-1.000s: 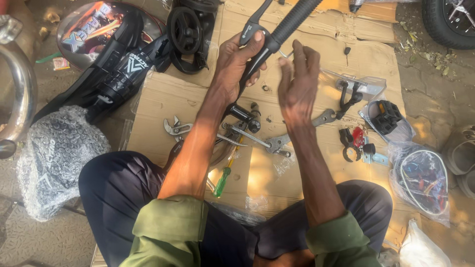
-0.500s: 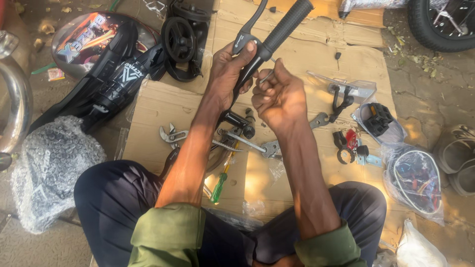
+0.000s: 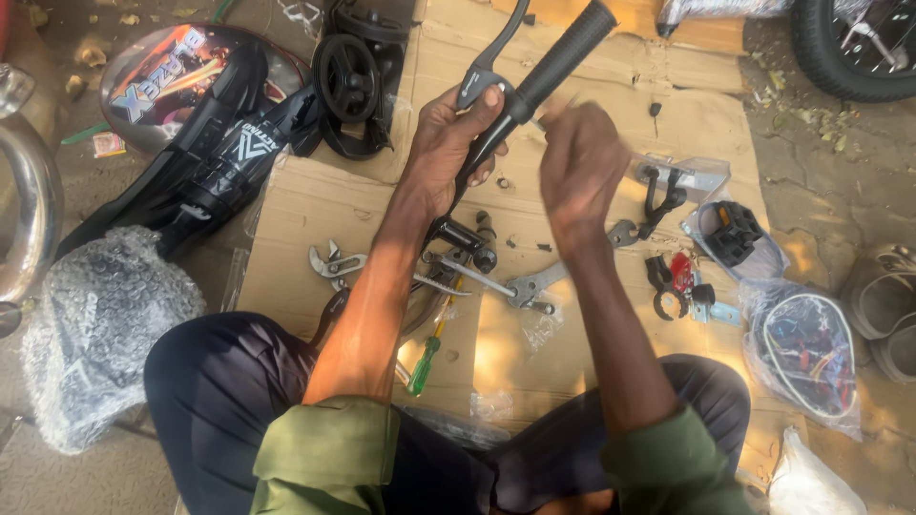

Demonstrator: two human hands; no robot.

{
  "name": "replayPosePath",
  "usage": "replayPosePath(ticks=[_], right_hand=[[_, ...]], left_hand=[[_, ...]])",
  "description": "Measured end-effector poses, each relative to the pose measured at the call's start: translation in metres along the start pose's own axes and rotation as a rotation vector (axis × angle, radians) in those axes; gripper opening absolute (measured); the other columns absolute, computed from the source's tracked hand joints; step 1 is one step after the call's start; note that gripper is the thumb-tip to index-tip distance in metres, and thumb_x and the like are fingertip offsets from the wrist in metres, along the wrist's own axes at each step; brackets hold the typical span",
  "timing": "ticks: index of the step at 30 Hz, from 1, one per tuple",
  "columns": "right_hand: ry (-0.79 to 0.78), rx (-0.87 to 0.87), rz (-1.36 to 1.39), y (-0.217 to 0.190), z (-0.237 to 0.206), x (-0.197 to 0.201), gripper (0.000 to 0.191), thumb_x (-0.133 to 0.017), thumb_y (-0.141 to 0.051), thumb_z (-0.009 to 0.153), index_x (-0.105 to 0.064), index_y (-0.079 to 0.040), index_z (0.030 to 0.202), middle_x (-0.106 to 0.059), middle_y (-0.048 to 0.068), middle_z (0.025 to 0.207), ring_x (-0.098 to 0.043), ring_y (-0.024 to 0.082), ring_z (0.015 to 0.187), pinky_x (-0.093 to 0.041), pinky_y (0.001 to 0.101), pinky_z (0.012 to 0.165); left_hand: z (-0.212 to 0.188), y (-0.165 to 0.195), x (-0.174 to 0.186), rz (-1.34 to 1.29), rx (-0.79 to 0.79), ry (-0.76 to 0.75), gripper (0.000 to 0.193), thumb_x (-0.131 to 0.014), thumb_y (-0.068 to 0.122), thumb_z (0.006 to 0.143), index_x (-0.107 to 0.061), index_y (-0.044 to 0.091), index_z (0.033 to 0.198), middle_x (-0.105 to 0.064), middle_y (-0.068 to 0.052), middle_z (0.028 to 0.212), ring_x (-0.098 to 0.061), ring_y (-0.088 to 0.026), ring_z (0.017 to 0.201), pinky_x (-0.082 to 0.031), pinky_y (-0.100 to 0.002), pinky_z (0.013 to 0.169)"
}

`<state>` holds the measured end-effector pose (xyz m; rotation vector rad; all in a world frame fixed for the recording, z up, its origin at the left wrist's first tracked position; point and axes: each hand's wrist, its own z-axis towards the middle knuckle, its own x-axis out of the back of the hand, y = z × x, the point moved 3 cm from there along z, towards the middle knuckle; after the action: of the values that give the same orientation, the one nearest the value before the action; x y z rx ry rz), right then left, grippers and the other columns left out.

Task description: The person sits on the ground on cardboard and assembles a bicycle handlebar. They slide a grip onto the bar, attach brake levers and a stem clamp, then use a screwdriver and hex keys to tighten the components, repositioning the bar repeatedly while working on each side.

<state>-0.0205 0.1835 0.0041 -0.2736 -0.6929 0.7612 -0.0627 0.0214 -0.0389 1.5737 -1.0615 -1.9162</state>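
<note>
While my left hand (image 3: 448, 143) grips the black handlebar (image 3: 534, 81), my right hand (image 3: 582, 157)—fingers closed, contents unclear—works at it; loose parts wait on the cardboard (image 3: 305, 205).

The handlebar (image 3: 534, 91) is a black bar with a ribbed rubber grip at its far, upper-right end; it slants from near-left up to far-right, lifted above the cardboard; a dark metal lever (image 3: 491, 57) curves along its left side, its tip pointing far; the bar's lower end runs down toward a black clamp fitting; its middle is wrapped by fingers, so that stretch is hidden.
</note>
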Motion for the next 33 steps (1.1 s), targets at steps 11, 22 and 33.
replayPosePath(ticks=[11, 22, 33], right_hand=[[0.087, -0.696, 0.449, 0.031, -0.016, -0.025, 0.028, -0.065, -0.027, 0.105, -0.072, 0.000, 0.099, -0.068, 0.010, 0.076, -0.061, 0.018, 0.067, -0.051, 0.0314, 0.062], [-0.141, -0.926, 0.522, 0.041, -0.041, -0.042, 0.051, -0.056, -0.044, 0.111, -0.074, -0.002, 0.088, -0.062, 0.008, 0.063, -0.055, 0.015, 0.052, -0.041, 0.0313, 0.047], [-0.215, -0.650, 0.830, -0.029, -0.021, -0.003, 0.031, -0.081, -0.021, 0.087, -0.066, -0.001, 0.105, -0.069, 0.006, 0.091, -0.063, 0.015, 0.076, -0.055, 0.0279, 0.070]], left_hand=[[0.001, 0.002, 0.001, 0.065, -0.003, 0.022, 0.039, -0.071, 0.041, 0.096, -0.067, 0.005, 0.109, -0.064, -0.008, 0.068, -0.053, -0.009, 0.042, -0.040, -0.024, 0.036], [0.000, -0.007, 0.000, 0.108, -0.048, 0.081, 0.038, -0.069, 0.042, 0.096, -0.070, 0.005, 0.109, -0.061, 0.001, 0.072, -0.054, -0.006, 0.049, -0.042, -0.023, 0.039], [-0.007, 0.004, -0.007, 0.157, -0.124, 0.111, 0.040, -0.067, 0.042, 0.098, -0.070, 0.003, 0.103, -0.060, 0.001, 0.068, -0.053, -0.007, 0.046, -0.041, -0.023, 0.037]])
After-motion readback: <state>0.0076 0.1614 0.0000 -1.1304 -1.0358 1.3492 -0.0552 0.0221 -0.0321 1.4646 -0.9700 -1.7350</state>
